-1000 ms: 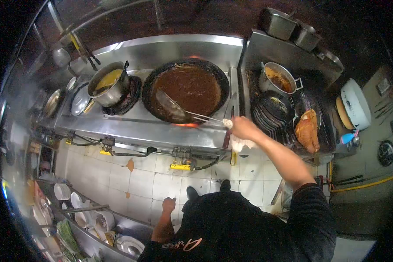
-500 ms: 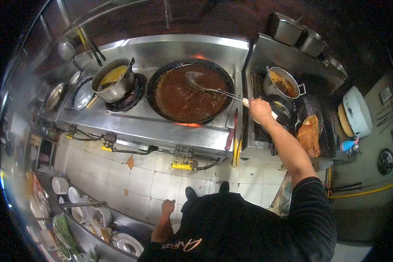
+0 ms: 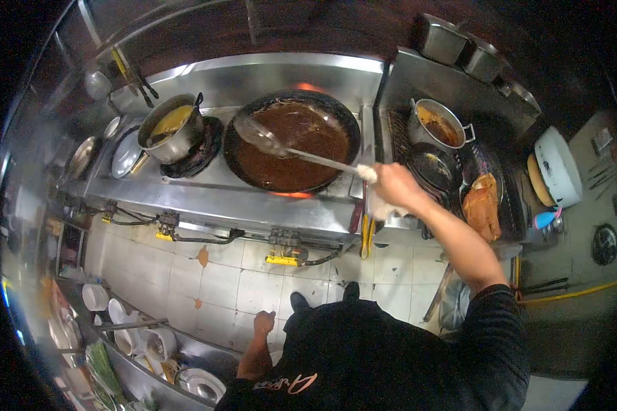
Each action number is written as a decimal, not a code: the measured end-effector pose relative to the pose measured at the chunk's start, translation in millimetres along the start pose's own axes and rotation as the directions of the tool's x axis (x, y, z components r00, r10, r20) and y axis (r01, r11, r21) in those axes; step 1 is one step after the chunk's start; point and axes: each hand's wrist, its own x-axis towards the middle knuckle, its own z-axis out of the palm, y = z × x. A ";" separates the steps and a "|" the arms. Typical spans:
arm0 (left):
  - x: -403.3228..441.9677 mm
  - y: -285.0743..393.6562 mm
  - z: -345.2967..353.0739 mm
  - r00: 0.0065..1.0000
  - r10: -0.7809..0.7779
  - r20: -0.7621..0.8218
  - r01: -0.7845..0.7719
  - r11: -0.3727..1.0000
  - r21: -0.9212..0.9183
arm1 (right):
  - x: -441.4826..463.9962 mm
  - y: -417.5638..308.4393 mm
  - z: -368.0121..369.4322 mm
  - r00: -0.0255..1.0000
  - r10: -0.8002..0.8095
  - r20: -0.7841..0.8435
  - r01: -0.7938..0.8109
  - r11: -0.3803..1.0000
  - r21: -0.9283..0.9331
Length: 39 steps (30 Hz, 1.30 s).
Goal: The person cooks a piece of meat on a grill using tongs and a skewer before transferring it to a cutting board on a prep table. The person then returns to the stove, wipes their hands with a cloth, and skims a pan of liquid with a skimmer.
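Ladle (image 3: 260, 139) tilts over brown liquid (image 3: 301, 161) in black wok (image 3: 234, 168) on lit stove (image 3: 212, 200); my R hand (image 3: 396, 185) has fingers wrapped round its handle w/ a pale cloth (image 3: 385, 207). L hand (image 3: 264, 323), fingers curled closed, hangs above tiled floor (image 3: 216, 281). Metal pot (image 3: 179, 145) w/ yellowish contents sits L of wok.

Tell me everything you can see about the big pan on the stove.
The pan is wide, round and black, and looks like metal, with a dark, sloping wall. It sits upright on the steel stove, to the right of the pot with yellow contents. Dark brown liquid covers its bottom; how deep is unclear. Orange flames show at its front and back edges. The right hand holds a blurred ladle over its left part.
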 end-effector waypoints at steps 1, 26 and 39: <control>-0.6 3.4 -4.2 0.994 0.105 0.019 -0.106 0.983 0.148 | -3.3 -9.2 4.7 0.999 -0.016 0.031 0.014 0.998 0.061; -38.5 -6.4 -21.3 0.965 0.135 0.226 -0.212 0.908 0.362 | 84.3 55.4 61.2 0.984 0.005 -0.181 -0.073 0.927 -0.368; 3.0 2.1 -19.2 0.983 0.139 0.116 -0.170 0.927 0.333 | 23.4 87.9 39.5 0.904 -0.052 -0.424 -0.159 0.880 -0.447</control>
